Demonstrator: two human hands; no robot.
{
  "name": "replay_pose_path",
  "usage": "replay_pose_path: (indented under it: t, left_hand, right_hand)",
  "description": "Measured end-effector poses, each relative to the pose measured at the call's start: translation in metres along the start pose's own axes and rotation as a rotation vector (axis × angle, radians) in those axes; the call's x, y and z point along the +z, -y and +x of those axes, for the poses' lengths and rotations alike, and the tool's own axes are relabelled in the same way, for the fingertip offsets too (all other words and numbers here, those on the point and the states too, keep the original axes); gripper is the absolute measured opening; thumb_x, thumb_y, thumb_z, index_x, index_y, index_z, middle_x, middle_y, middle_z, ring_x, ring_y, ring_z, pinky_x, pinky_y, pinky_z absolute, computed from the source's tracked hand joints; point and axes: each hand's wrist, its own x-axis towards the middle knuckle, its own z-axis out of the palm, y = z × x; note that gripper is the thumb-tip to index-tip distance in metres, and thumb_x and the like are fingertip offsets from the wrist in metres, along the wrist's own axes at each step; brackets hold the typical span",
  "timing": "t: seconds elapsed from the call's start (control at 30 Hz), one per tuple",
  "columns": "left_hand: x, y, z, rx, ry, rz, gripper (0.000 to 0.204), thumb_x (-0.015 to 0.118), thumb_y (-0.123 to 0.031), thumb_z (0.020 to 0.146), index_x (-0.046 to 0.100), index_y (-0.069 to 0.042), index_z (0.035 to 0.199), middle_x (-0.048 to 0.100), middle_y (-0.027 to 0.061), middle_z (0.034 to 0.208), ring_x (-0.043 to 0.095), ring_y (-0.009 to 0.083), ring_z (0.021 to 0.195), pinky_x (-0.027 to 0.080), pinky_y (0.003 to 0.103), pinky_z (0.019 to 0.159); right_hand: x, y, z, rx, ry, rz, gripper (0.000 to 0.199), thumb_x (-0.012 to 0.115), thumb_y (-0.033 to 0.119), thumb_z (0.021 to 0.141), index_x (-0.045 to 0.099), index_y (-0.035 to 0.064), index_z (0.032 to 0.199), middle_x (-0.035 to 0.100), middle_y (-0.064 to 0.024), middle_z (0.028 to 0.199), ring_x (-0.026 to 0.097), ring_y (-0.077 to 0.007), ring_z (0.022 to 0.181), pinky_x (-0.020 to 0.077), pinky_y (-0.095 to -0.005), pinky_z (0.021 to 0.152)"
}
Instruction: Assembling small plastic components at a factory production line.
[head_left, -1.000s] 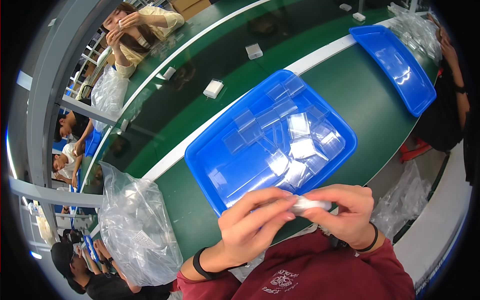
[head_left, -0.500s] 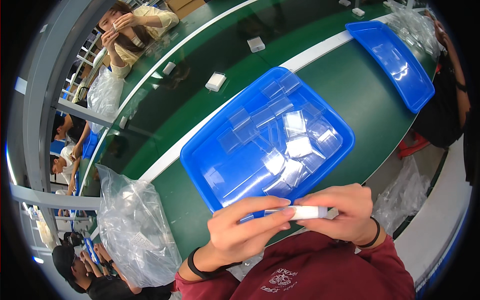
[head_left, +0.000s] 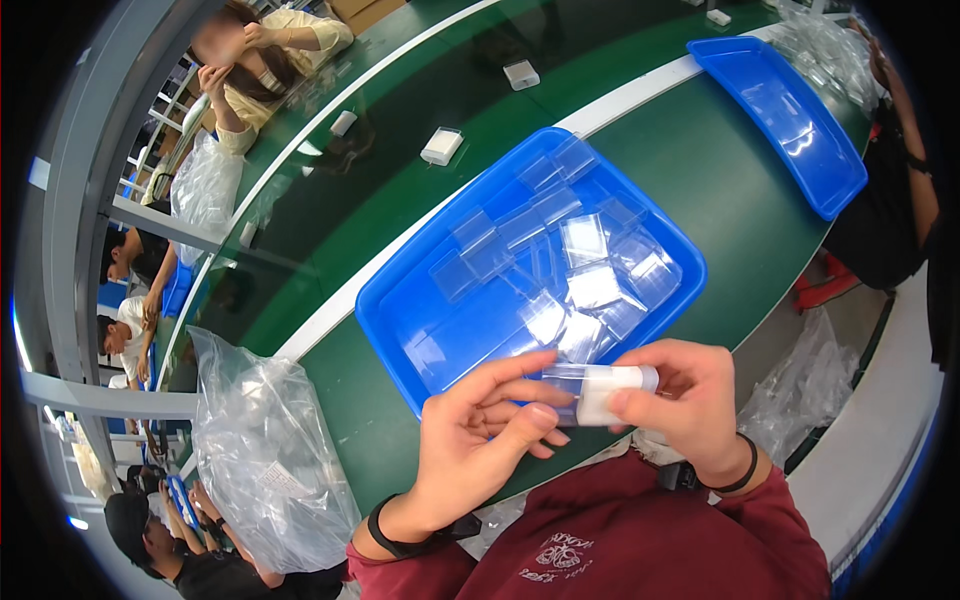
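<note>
In front of my body, my right hand grips a small white box-shaped item with a clear plastic sleeve, thumb on its near face. The clear end points toward my left hand. My left fingers are apart and curved around that end, some showing through or beside the plastic; whether they touch it is hard to tell. Just beyond my hands is a blue tray, holding several flat clear plastic sleeves, some overlapping and shining with glare.
Several white items in clear sleeves lie on the dark green belt beyond a white edge strip. A plastic bag rests at left. Another blue tray and clear bags are at far right. Co-workers sit along the left and far sides.
The white item has turned to show its broad face. My left fingers have loosened from their pinch and spread, while my right hand keeps its grip. The view has shifted slightly.
</note>
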Motion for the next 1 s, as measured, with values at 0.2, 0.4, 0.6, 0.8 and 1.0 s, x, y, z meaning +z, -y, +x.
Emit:
replay_pose_path:
  t: [0.2, 0.4, 0.6, 0.8, 1.0]
  left_hand:
    - [-0.004, 0.011, 0.007, 0.53, 0.033, 0.21, 0.028, 0.074, 0.006, 0.074, 0.067, 0.005, 0.101, 0.056, 0.0198, 0.122, 0.066, 0.0258, 0.098, 0.055, 0.032, 0.085]
    - [-0.003, 0.012, 0.009, 0.691, 0.017, 0.34, 0.032, 0.08, 0.002, 0.068, 0.07, 0.001, 0.099, 0.06, 0.0194, 0.117, 0.067, 0.0274, 0.097, 0.055, 0.033, 0.083]
    - [0.0, 0.021, 0.014, 0.892, 0.067, 0.353, 0.04, 0.081, 0.002, 0.068, 0.062, 0.0, 0.104, 0.059, 0.0218, 0.117, 0.064, 0.0284, 0.1, 0.056, 0.037, 0.083]
    - [0.01, 0.04, 0.001, 0.514, 0.249, -0.366, 0.036, 0.067, 0.007, 0.08, 0.05, 0.0, 0.111, 0.048, 0.0273, 0.128, 0.057, 0.0322, 0.113, 0.053, 0.041, 0.09]
    - [0.001, 0.027, 0.008, 0.853, -0.138, 0.481, 0.044, 0.068, -0.035, 0.086, 0.064, 0.005, 0.103, 0.056, 0.024, 0.117, 0.064, 0.0255, 0.089, 0.052, 0.032, 0.073]
  right_hand:
    - [-0.007, -0.015, 0.011, -0.771, -0.047, -0.426, 0.048, 0.082, 0.024, 0.072, 0.064, -0.0009, 0.109, 0.056, -0.0218, 0.114, 0.065, -0.0297, 0.096, 0.0581, -0.034, 0.073]
    - [-0.018, -0.018, 0.011, -0.843, -0.017, -0.41, 0.043, 0.08, 0.02, 0.074, 0.063, -0.0011, 0.108, 0.06, -0.0194, 0.108, 0.066, -0.0309, 0.094, 0.0592, -0.0349, 0.075]
    - [-0.004, -0.017, 0.016, -0.913, 0.068, -0.327, 0.048, 0.081, 0.013, 0.07, 0.062, -0.0027, 0.111, 0.063, -0.0195, 0.109, 0.065, -0.0344, 0.1, 0.056, -0.0402, 0.084]
    - [0.019, -0.027, 0.024, -0.694, 0.118, 0.106, 0.05, 0.082, 0.012, 0.07, 0.06, -0.0013, 0.112, 0.063, -0.0191, 0.114, 0.054, -0.037, 0.118, 0.0422, -0.0475, 0.101]
    - [0.011, -0.021, 0.012, -0.643, -0.125, -0.226, 0.04, 0.078, -0.001, 0.068, 0.065, 0.0008, 0.106, 0.057, -0.0092, 0.1, 0.062, -0.0199, 0.09, 0.0522, -0.028, 0.075]
